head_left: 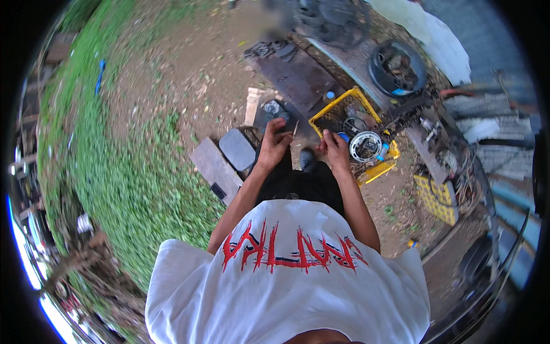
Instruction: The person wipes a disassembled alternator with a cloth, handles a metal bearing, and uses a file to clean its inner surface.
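My left hand is raised in front of me over a dark board, its fingertips closed by a thin pale stick-like object; whether it grips this is unclear. Just beyond it lies a crumpled silvery item. My right hand is partly curled, thumb up, at the left edge of a yellow plastic crate; anything in it is too small to make out. The crate holds metal parts, among them a round silver housing and small blue-capped items.
A gray pad on planks is at my left. Ahead are a rusty metal board and a black tub of scrap. A yellow crate panel, coiled wires and corrugated sheets line the right. Grass spreads leftward.
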Action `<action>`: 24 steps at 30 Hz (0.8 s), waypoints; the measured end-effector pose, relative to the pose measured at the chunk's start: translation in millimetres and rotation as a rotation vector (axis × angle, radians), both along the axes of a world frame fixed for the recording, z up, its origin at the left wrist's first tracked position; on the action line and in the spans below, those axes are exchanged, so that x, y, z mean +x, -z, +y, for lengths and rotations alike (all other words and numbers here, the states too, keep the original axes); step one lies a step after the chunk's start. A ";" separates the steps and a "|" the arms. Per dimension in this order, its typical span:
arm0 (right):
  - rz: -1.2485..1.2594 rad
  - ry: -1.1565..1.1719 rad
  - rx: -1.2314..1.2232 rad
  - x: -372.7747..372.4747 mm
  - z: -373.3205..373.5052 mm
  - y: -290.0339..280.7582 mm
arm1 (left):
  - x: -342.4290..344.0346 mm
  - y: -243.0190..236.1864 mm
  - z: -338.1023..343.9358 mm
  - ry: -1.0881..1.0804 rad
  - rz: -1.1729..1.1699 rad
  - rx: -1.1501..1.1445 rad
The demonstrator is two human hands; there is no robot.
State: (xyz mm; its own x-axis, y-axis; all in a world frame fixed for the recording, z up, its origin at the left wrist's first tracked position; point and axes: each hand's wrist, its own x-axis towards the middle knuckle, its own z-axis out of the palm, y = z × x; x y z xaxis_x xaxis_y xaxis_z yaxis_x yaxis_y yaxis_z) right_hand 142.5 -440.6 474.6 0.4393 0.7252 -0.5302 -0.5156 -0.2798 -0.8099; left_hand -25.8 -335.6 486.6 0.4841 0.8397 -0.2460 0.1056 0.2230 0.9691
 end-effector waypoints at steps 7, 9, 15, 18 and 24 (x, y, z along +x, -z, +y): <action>0.117 0.321 0.072 9.3 77.9 -14.2 | 64.1 38.3 113.8 0.425 0.081 -0.127; 0.222 0.342 0.046 6.3 105.1 -13.5 | 80.8 24.9 136.1 0.573 0.127 -0.104; 0.330 0.399 0.031 -10.4 154.8 -23.3 | 103.9 28.2 202.2 0.925 0.252 0.244; 0.307 0.461 0.032 -20.0 158.0 -22.4 | 114.1 28.7 223.4 1.046 0.292 0.369; 0.268 0.670 -0.124 -30.6 157.7 -13.5 | 136.4 17.9 234.2 1.222 0.377 0.552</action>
